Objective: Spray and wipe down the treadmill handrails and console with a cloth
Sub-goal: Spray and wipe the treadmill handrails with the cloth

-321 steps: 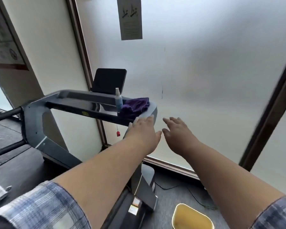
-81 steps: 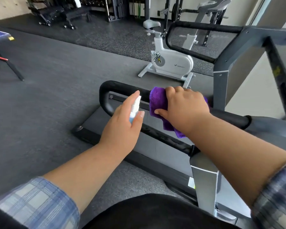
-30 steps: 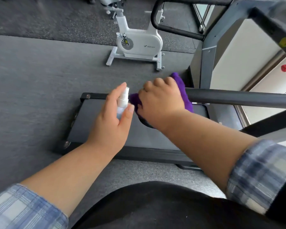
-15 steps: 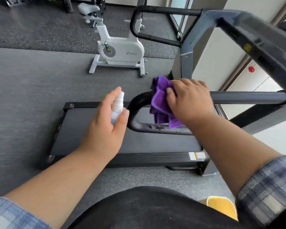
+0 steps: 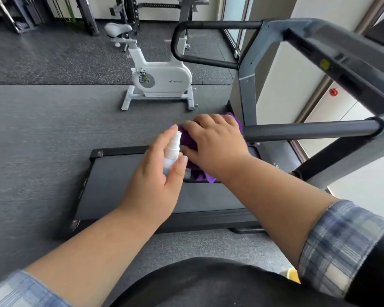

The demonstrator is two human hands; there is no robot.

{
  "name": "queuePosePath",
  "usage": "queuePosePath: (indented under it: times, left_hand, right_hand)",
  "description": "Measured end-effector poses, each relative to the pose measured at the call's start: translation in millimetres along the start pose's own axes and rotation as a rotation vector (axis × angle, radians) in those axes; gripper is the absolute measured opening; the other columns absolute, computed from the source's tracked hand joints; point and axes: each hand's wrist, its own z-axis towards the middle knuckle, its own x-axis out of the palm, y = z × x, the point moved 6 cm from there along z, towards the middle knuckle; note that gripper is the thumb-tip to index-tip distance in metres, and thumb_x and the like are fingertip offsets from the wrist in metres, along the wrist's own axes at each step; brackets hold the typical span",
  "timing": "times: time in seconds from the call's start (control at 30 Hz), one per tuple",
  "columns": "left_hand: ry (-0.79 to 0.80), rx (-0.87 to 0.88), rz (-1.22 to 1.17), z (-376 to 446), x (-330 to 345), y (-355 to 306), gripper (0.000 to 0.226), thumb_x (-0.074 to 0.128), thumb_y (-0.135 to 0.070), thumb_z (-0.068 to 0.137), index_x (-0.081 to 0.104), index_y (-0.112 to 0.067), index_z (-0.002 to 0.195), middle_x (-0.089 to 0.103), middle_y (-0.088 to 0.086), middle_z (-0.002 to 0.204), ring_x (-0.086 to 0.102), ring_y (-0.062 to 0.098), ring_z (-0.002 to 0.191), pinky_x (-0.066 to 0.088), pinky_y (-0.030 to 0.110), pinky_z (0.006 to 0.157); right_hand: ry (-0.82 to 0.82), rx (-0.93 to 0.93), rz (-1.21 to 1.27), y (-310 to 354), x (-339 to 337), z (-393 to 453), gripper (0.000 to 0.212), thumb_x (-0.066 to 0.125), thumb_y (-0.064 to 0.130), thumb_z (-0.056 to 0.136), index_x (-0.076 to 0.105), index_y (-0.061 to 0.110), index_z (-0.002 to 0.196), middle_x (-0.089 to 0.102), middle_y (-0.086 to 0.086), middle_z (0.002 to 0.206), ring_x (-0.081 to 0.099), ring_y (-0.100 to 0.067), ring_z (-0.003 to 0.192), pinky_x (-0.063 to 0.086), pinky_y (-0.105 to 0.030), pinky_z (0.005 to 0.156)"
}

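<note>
The right hand (image 5: 215, 142) presses a purple cloth (image 5: 187, 138) over the near black handrail (image 5: 308, 130), fingers curled over the fabric at the rail's outer bend; the cloth's lower edge hangs below the wrist. Just beside it, the left hand (image 5: 157, 176) grips a small white spray bottle (image 5: 172, 152), index finger on top of the nozzle and thumb against its side, the nozzle almost touching the cloth. Bare rail runs right from the cloth to the grey upright. Below lies the treadmill deck (image 5: 120, 187), its far edge under the hands. The far handrail (image 5: 208, 26) loops beyond. A white exercise bike (image 5: 162, 78) stands well apart on open grey floor.
</note>
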Motion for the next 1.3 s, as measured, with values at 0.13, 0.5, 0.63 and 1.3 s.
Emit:
queuePosePath:
  times: [0.13, 0.5, 0.63, 1.3]
  left_hand:
    - [-0.029, -0.050, -0.004, -4.1, -4.0, 10.3, 0.041, 0.046, -0.043, 0.099, 0.030, -0.054, 0.135, 0.054, -0.008, 0.141, 0.057, 0.011, 0.120, 0.034, 0.001, 0.092]
    - [0.009, -0.065, 0.002, -15.5, 12.6, -4.4, 0.042, 0.053, -0.036, 0.096, 0.032, -0.056, 0.126, 0.057, -0.016, 0.106, 0.058, 0.007, 0.081, 0.047, 0.027, 0.071]
    - [-0.013, -0.079, 0.003, -2.0, 22.9, -16.3, 0.046, 0.062, -0.033, 0.091, 0.036, -0.055, 0.121, 0.059, -0.023, 0.099, 0.059, 0.007, 0.085, 0.050, 0.030, 0.073]
    - [-0.029, -0.098, 0.073, -1.4, 95.5, -74.1, 0.058, 0.056, -0.039, 0.088, 0.027, -0.074, 0.124, 0.063, -0.014, 0.100, 0.060, 0.003, 0.092, 0.042, 0.006, 0.073]
  right_hand:
    - [-0.120, 0.153, -0.010, -73.4, -6.4, -22.2, 0.052, 0.037, 0.064, 0.092, 0.065, 0.025, 0.111, 0.068, -0.004, 0.103, 0.061, -0.032, 0.098, 0.039, -0.043, 0.092]
    - [-0.023, 0.156, 0.057, -7.6, 2.1, -2.8, 0.062, 0.035, 0.065, 0.094, 0.050, 0.028, 0.142, 0.059, 0.003, 0.130, 0.051, -0.029, 0.119, 0.029, -0.052, 0.106]
    - [-0.084, 0.073, 0.080, -28.9, 1.5, -12.7, 0.057, 0.044, 0.064, 0.090, 0.056, 0.030, 0.135, 0.065, 0.001, 0.115, 0.058, -0.031, 0.106, 0.037, -0.049, 0.098]
    - [-0.180, 0.472, 0.115, -246.6, -18.8, -88.3, 0.046, 0.036, 0.057, 0.095, 0.068, 0.024, 0.098, 0.069, -0.001, 0.103, 0.057, -0.030, 0.103, 0.032, -0.047, 0.103]
